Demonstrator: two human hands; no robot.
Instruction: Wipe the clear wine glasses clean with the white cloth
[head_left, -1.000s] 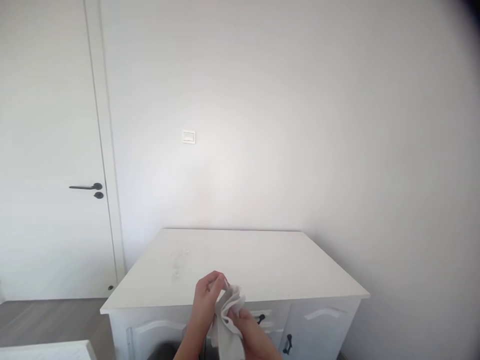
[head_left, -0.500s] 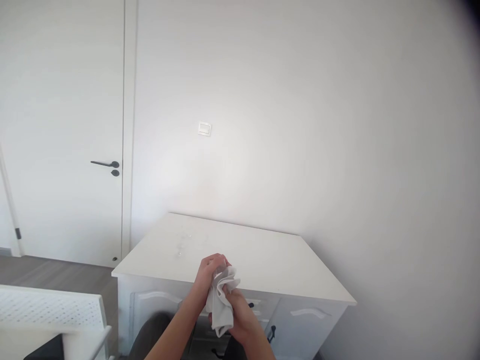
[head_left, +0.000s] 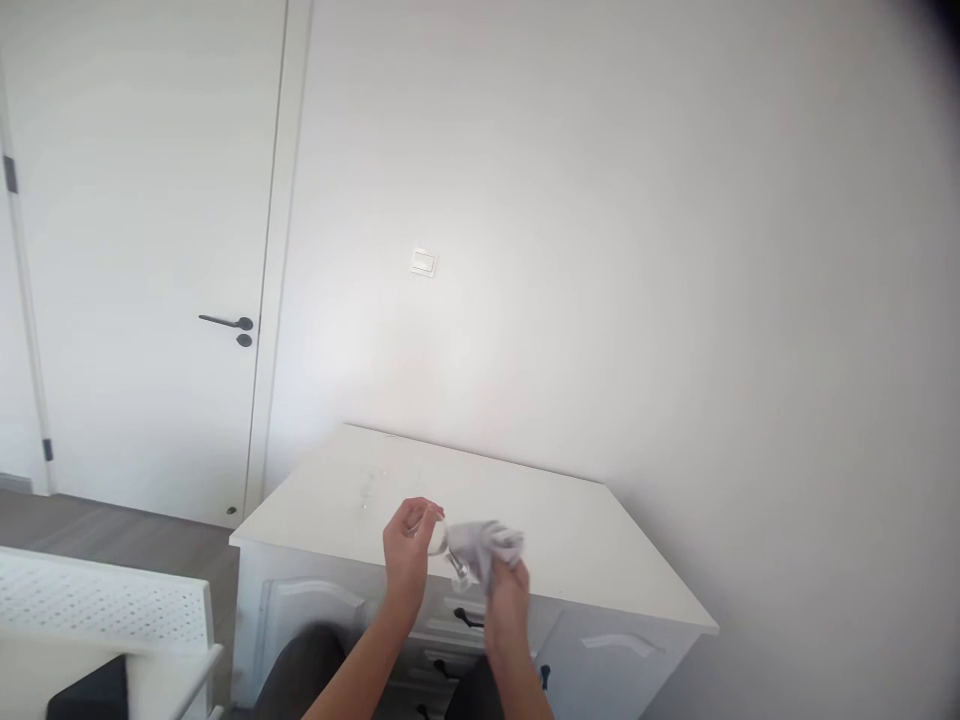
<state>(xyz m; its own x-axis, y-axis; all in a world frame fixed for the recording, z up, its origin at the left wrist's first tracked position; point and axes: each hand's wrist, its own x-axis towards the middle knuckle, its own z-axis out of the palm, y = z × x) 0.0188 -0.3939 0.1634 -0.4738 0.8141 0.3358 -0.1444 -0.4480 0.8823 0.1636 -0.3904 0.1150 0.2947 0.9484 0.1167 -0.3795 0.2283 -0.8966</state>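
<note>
My left hand [head_left: 409, 535] is closed around the bowl of a small clear stemmed glass [head_left: 457, 566], which is tilted with its stem and foot pointing down to the right. In my right hand [head_left: 508, 590] is a crumpled light grey cloth [head_left: 487, 541], bunched up beside the glass. Whether cloth and glass touch is hard to tell because of blur. Both hands are above the front edge of a white cabinet [head_left: 517, 510]. Faint, clear, shiny shapes [head_left: 366, 492] show on its top at the left, too indistinct to name.
Dark handles [head_left: 469, 618] stick out from the cabinet front, close to my knees. A white perforated panel [head_left: 105, 605] and a black object [head_left: 90, 690] are at lower left. Behind are a wall with a light switch [head_left: 424, 262] and a white door [head_left: 142, 220].
My hands have moved apart, the right one going rightward with the cloth. The glass, mostly covered by cloth before, now shows in my left hand. The view has shifted slightly.
</note>
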